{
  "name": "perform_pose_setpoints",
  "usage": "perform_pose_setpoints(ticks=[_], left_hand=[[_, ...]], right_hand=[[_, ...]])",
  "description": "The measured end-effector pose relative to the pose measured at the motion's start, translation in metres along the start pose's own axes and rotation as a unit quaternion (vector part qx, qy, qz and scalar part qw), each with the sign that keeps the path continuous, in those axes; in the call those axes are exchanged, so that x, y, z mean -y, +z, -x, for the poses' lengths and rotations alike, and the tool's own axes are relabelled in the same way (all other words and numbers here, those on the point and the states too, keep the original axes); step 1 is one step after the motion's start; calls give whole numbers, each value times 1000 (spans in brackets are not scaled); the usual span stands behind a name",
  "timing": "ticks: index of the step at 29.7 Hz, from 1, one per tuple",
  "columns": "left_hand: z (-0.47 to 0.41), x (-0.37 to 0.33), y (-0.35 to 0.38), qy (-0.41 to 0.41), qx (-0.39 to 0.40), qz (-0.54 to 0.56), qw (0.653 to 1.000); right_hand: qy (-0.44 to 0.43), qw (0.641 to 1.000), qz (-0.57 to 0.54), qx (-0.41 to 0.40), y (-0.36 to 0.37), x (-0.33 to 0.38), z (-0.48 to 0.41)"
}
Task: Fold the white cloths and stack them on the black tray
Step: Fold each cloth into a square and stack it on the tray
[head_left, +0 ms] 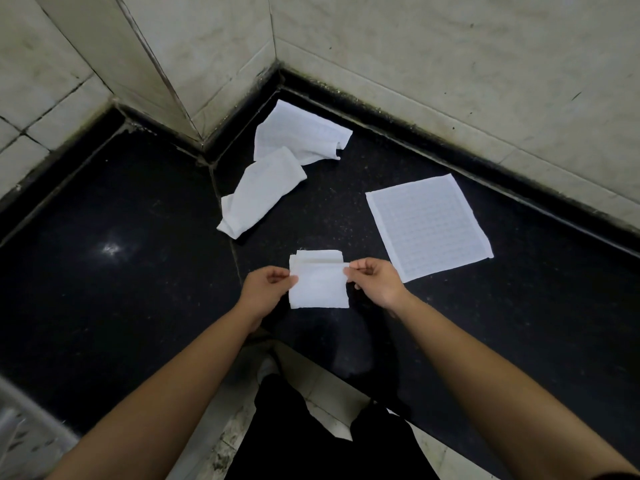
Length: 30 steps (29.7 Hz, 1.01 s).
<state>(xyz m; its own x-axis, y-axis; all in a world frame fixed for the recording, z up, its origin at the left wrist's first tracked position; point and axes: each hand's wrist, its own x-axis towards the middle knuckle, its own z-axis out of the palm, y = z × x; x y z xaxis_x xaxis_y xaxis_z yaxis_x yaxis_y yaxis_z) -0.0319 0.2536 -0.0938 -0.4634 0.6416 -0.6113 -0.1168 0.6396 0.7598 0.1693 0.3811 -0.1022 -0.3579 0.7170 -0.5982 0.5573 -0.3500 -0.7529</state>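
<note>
Both hands pinched one small folded cloth between them. The left hand held its left edge between thumb and fingers. The right hand pinched the upper right corner, where a top layer stood slightly lifted. Whether the cloth's lower edge rested on the black tabletop or hung just above it could not be told.

Other white cloths on the tabletop:
- A flat cloth lay spread open and unfolded just beyond and to the right of the right hand, with a grid weave visible.
- A rumpled cloth lay ahead of the left hand, loosely rolled.
- A second rumpled cloth lay farther ahead, touching the first, near the corner of the tiled walls.
</note>
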Motion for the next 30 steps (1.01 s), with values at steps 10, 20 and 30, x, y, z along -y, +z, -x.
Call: perform_pose_setpoints(ticks=[10, 20, 30], left_hand=[[-37, 2, 21, -32, -112, -37, 992], [-25, 20, 17, 266, -154, -360, 881], [-43, 24, 15, 346, 67, -646, 677]], right_hand=[[4, 995, 21, -101, 23, 7, -36], [-17, 994, 44, -100, 19, -9, -14], [20, 989, 148, 3, 19, -10, -4]])
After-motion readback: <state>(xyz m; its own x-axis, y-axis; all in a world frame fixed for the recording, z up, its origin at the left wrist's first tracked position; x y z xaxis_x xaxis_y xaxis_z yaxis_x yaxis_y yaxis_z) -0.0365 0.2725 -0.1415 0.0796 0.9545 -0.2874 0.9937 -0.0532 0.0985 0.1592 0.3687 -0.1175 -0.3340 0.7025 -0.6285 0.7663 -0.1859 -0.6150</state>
